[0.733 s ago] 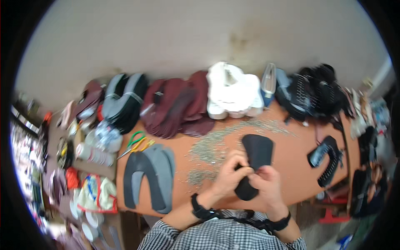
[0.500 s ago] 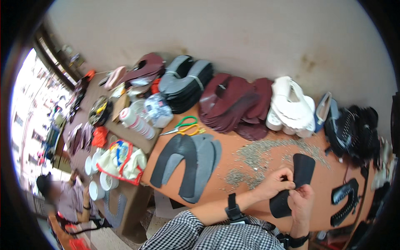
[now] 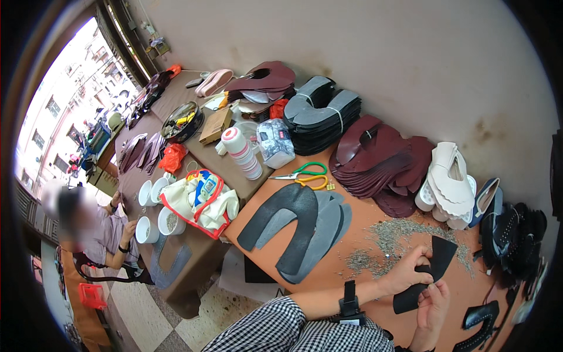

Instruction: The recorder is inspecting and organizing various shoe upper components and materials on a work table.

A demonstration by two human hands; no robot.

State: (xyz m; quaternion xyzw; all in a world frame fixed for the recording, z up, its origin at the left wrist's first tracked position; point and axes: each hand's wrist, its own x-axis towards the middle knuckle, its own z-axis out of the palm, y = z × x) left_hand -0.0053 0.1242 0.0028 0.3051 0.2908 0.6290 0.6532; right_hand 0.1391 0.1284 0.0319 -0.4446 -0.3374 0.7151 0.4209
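Note:
My left hand (image 3: 409, 273) and my right hand (image 3: 433, 306) pinch a black shoe-upper piece (image 3: 444, 256) between them, over the near right of the orange tabletop. One end of the piece sticks up past the left fingers, and the other hangs toward me. Fingers cover its middle, and whatever small part lies there is too small to make out. Just beyond my hands, a spread of small silvery studs (image 3: 387, 240) lies on the table. A finished-looking black piece with studs along its edge (image 3: 478, 325) rests to the right of my right hand.
Left of my hands lie grey and black U-shaped pieces (image 3: 281, 220) and green-and-yellow-handled scissors (image 3: 308, 174). Along the wall stand stacks of black-grey uppers (image 3: 322, 117), maroon uppers (image 3: 381, 158) and white shoes (image 3: 450, 185). A person (image 3: 97, 229) sits at the brown table beside white bowls (image 3: 146, 230).
The view has turned left, so the table and its stacks sit farther right in the picture. Both hands keep hold of the black piece, which is tilted a little more.

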